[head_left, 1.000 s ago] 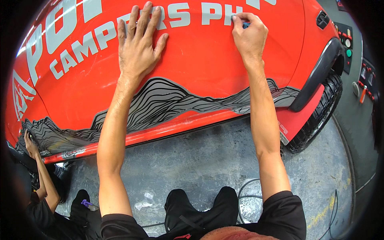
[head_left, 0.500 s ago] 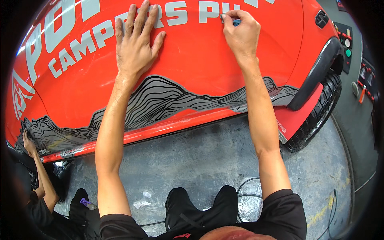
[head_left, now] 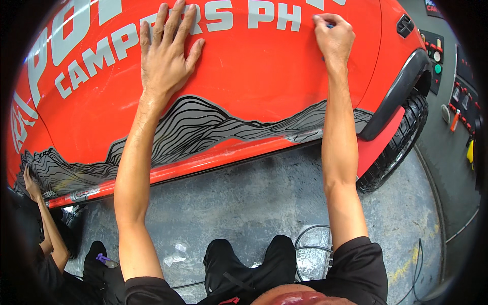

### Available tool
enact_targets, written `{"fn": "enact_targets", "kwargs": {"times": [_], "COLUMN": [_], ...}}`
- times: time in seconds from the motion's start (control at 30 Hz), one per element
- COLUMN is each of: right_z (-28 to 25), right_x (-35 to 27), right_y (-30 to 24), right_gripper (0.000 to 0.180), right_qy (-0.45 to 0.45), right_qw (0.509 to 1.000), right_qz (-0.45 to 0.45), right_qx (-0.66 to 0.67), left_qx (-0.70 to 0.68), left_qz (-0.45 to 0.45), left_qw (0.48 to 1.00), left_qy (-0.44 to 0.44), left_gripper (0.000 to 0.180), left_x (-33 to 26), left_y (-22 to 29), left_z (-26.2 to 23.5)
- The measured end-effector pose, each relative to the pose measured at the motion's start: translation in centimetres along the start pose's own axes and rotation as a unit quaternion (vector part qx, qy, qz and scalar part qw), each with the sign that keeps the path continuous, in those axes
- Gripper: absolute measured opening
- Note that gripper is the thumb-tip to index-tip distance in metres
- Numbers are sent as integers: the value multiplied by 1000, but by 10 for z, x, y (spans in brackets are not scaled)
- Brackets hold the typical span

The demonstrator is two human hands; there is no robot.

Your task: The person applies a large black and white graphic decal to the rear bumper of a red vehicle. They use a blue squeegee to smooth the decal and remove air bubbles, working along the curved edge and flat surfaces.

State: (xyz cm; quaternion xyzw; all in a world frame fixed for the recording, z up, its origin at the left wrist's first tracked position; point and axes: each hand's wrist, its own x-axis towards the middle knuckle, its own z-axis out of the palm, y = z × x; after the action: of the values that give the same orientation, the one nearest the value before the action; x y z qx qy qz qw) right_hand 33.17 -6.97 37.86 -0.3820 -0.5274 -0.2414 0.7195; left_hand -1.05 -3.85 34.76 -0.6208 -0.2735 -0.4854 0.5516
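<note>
My left hand (head_left: 166, 63) lies flat on the red vehicle side (head_left: 259, 71), fingers spread over a row of grey lettering (head_left: 219, 16). Closed in a pinch, my right hand (head_left: 336, 43) is at the same panel, just right of the last letter. A bit of something small and blue (head_left: 330, 25) shows among its fingers; the rest is hidden by the hand. Below both hands runs a grey decal with black wavy lines (head_left: 195, 122), shaped like mountains and partly covered by my forearms.
At the lower left, a co-worker's hand (head_left: 32, 187) touches the decal's left end. A black fender flare (head_left: 399, 96) and tyre (head_left: 394, 152) stand at the right. Cables (head_left: 418, 269) lie on the grey floor (head_left: 244, 203). Tools hang on a wall panel (head_left: 462, 101) at the far right.
My right hand has slid to the right along the panel, uncovering the last letter. My left hand stays flat on the lettering. The whole view has shifted slightly.
</note>
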Motion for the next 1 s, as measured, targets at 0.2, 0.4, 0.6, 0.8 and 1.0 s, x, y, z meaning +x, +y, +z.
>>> {"fn": "enact_targets", "kwargs": {"times": [0.2, 0.4, 0.6, 0.8, 1.0], "right_z": [-1, -1, 30, 67, 65], "right_x": [4, 4, -24, -56, -56], "right_y": [0, 0, -42, -50, -60], "right_gripper": [18, 19, 23, 12, 10], "right_qy": [35, 6, -12, 9, -12], "right_qw": [997, 999, 995, 980, 985], "right_qz": [69, 44, -91, -192, -170], "right_qx": [-12, -2, 51, 56, 40], "left_qx": [4, -4, -28, -22, -25], "left_qz": [-5, -1, -62, -38, -29], "left_qw": [1000, 1000, 992, 997, 999], "left_qy": [-9, 0, -109, -59, -38], "left_gripper": [71, 70, 74, 72, 72], "left_x": [1, 0, 12, 11, 7], "left_y": [0, -2, 14, 10, 6], "left_z": [-1, -1, -36, -31, -26]}}
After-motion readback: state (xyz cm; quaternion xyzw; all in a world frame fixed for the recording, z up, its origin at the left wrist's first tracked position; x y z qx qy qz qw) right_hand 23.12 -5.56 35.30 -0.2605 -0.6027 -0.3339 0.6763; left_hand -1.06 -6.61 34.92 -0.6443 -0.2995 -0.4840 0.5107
